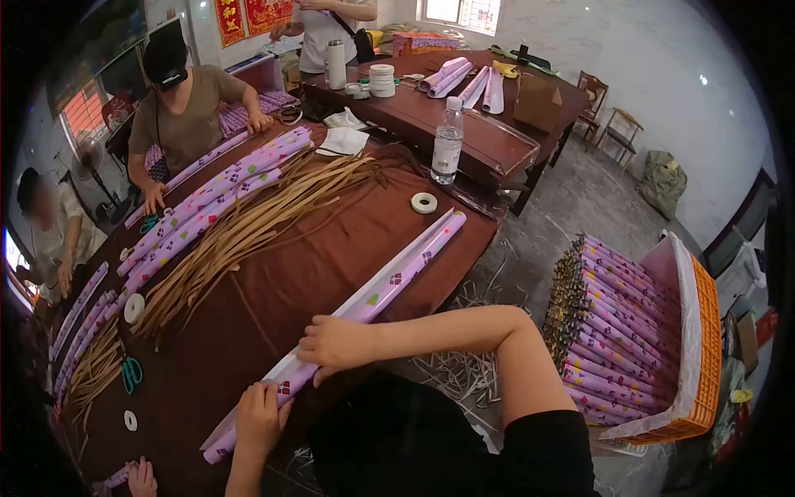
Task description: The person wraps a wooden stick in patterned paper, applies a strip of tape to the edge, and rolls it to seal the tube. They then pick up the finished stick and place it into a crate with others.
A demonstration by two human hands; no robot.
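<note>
A long roll of purple patterned sheet [406,263] lies slantwise on the brown-covered table, a pale edge running along it. My left hand [261,412] grips its near end, with the thumb on one side and the fingers on the other. A little farther up, my right hand [338,342] is closed over the same roll, fingers across its top. What lies under my palms is hidden. Beyond the far end sits a white tape roll [424,203]. To the left lies a bundle of thin tan strips [248,224], beside several purple patterned rolls [207,199].
An orange crate [705,348] full of purple rolls stands right. A water bottle [447,142], teal scissors [132,374] and a white tape ring [130,421] rest on the table. Co-workers [186,108] sit left; another person's hand [142,478] shows bottom left. Shredded strips [464,377] litter the floor.
</note>
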